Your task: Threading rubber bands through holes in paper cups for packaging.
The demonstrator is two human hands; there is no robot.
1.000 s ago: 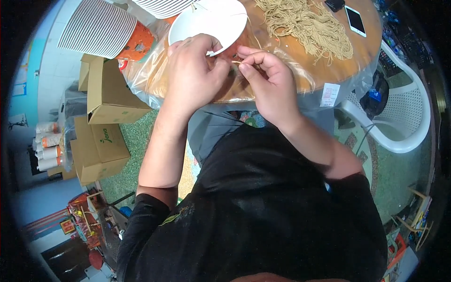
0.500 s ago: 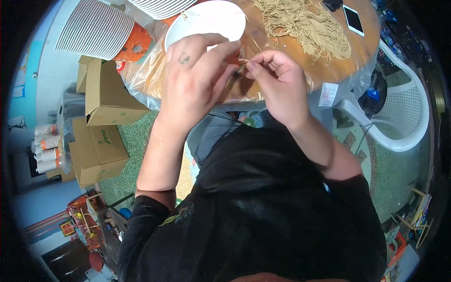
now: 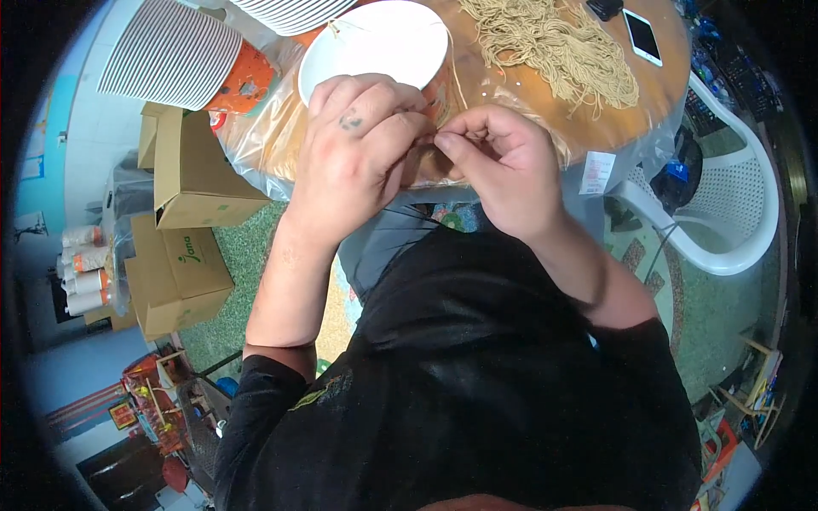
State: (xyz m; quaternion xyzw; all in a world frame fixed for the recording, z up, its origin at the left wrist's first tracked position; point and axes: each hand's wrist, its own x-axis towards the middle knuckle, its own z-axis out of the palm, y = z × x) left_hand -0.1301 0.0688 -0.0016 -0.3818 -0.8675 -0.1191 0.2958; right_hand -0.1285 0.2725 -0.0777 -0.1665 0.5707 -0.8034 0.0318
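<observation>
A paper bucket (image 3: 375,47) with a round white face and an orange printed side lies on the table at the far middle. Tan cord (image 3: 457,81) runs down beside its right edge, and a knotted bit shows at its upper left rim. My left hand (image 3: 362,145) is curled over the bucket's near side, back upward; its fingertips and what they hold are hidden. Thumb and index finger of my right hand (image 3: 503,166) pinch together against the left fingers, at the cord's end. Hardly any of the cord shows between them.
Tan cords (image 3: 562,55) lie heaped at the far right, near a white phone (image 3: 642,37). Stacked paper buckets (image 3: 175,55) stand far left. Cardboard boxes (image 3: 183,272) sit on the floor at left, a white plastic chair (image 3: 724,204) at right. Clear plastic sheet covers the table.
My right hand has moved slightly nearer me, and its fingertips now meet my left fingers. The short cord end that stuck out of the right pinch no longer shows. My left fingers have curled in more.
</observation>
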